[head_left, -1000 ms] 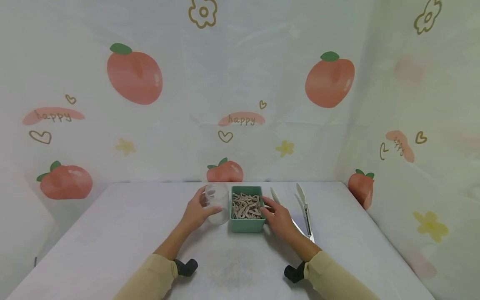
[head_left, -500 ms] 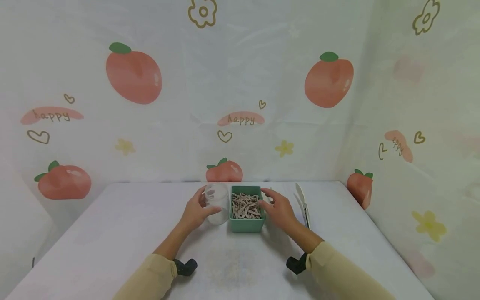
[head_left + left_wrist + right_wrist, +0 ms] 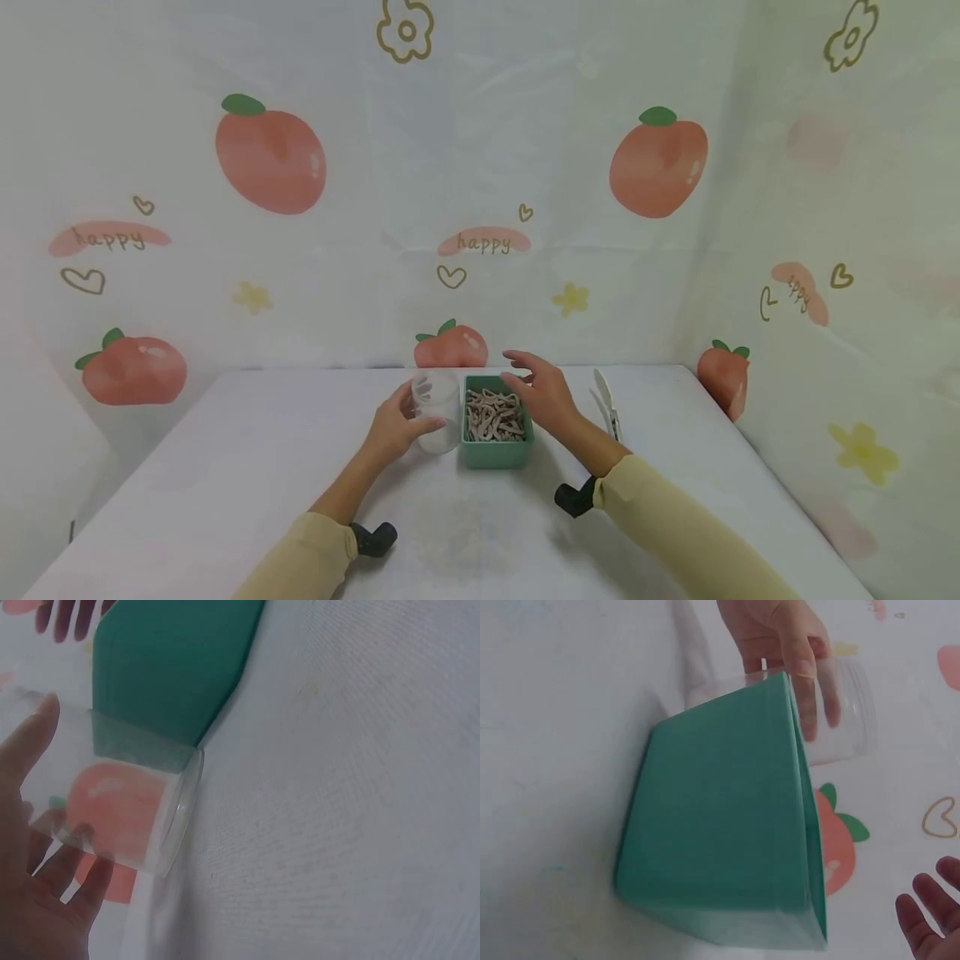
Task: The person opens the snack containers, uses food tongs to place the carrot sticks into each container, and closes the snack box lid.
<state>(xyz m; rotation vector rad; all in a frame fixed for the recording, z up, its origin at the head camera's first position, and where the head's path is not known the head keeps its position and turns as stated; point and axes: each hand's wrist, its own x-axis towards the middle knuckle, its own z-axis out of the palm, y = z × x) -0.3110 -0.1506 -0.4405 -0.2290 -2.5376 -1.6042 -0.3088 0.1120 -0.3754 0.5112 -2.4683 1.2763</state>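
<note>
My left hand (image 3: 393,423) grips a clear, see-through jar (image 3: 437,412), thumb on the near side and fingers round the left. The jar stands upright beside a green rectangular box (image 3: 497,455), and its base rests on the table in the left wrist view. Brownish-grey looped pieces (image 3: 495,415) fill the box; their exact kind is too small to tell. Over the box's right rim hovers my right hand (image 3: 550,398), its fingers spread and holding nothing. In the right wrist view the right hand's fingertips (image 3: 922,892) are apart from the box.
Metal tongs (image 3: 606,400) lie to the right of the box, partly hidden by my right forearm. A white table (image 3: 262,467) runs back to a curtain (image 3: 360,283) printed with fruit. Each wrist carries a black camera mount (image 3: 375,540).
My right hand has left the box's right side and risen above its rim, towards the back. The left hand and the jar keep their place.
</note>
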